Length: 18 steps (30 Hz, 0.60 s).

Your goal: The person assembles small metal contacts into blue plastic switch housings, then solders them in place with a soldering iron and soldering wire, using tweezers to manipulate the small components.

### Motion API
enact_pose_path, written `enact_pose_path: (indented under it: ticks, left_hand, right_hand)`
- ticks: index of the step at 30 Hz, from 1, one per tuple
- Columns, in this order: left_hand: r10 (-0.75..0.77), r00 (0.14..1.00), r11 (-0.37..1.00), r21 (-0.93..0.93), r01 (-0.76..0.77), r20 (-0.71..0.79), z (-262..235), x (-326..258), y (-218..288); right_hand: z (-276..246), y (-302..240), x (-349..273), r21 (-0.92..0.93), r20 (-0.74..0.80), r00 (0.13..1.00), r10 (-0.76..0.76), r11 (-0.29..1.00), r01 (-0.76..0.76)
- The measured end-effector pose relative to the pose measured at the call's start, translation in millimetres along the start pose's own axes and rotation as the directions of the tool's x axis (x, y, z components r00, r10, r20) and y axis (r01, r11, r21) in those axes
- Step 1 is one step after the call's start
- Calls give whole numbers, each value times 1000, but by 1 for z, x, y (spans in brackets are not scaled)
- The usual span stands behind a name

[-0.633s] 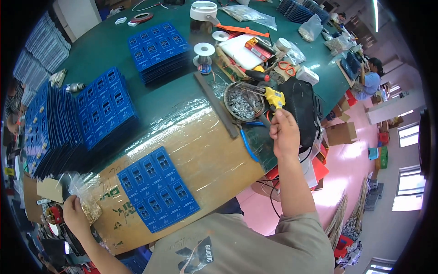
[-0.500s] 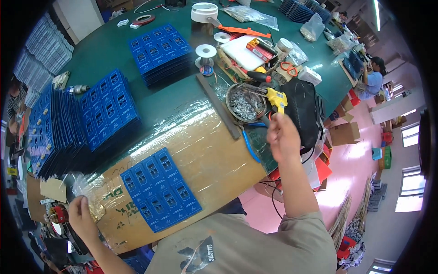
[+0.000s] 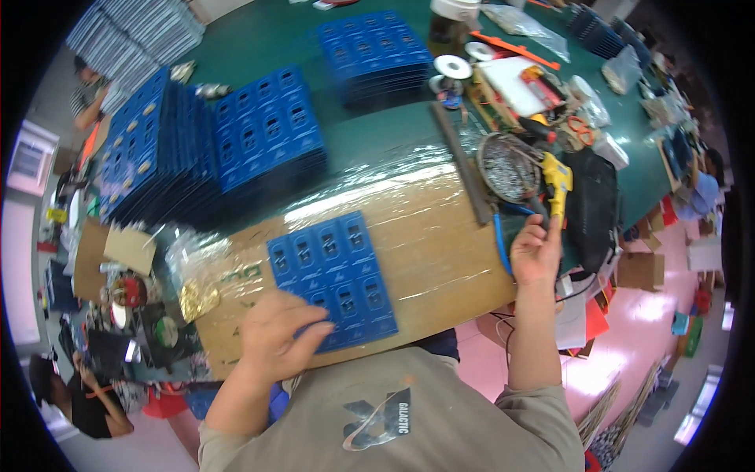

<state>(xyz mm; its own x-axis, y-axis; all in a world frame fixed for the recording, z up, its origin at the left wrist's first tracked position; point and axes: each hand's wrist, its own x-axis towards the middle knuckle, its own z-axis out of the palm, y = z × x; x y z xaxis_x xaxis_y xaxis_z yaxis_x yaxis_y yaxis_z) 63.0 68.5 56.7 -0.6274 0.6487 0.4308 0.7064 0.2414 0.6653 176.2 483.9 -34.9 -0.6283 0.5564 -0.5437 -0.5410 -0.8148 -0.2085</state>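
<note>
A blue panel of circuit boards (image 3: 330,244), marked into several units, lies flat on the brown work surface before me. My left hand (image 3: 283,334) is over its lower left corner; thumb and bent forefinger are apart, with nothing visible between them. At the right, my right hand (image 3: 539,256) is turned palm up, fingers loosely curled and thumb raised. Its palm looks bare. The thumb tip is close to the handle of a yellow soldering gun (image 3: 557,177), though whether they touch I cannot tell. The gun rests by a round bowl of silvery scraps (image 3: 507,169).
Stacks of blue panels (image 3: 271,130) stand at the left and back. A dark bar (image 3: 462,165) lies left of the bowl. A black bag (image 3: 591,212), solder spools (image 3: 452,67) and orange scissors (image 3: 580,130) crowd the right. A clear bag of golden parts (image 3: 197,299) sits at the left edge.
My left hand has come from beside the bag of golden parts to the blue panel. My right hand has drawn slightly back from the soldering gun. The whole view has shifted.
</note>
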Motion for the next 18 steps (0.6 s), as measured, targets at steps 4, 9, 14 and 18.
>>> enact_pose_path:
  ticks: [4,9,14,18]
  left_hand:
    - [-15,979,996,87,-3,203,13,5,16]
    - [11,913,990,123,-67,408,37,8,27]
    - [52,872,988,99,-114,486,54,11,28]
    - [19,852,996,68,-64,523,57,12,28]
  right_hand:
    - [3,11,-25,-216,220,932,-287,918,333]
    - [12,85,-95,-485,783,604,-149,462,743]
    - [9,129,-120,-444,879,388,276,179,878]
    - [19,141,-120,-333,879,266,396,111,936]
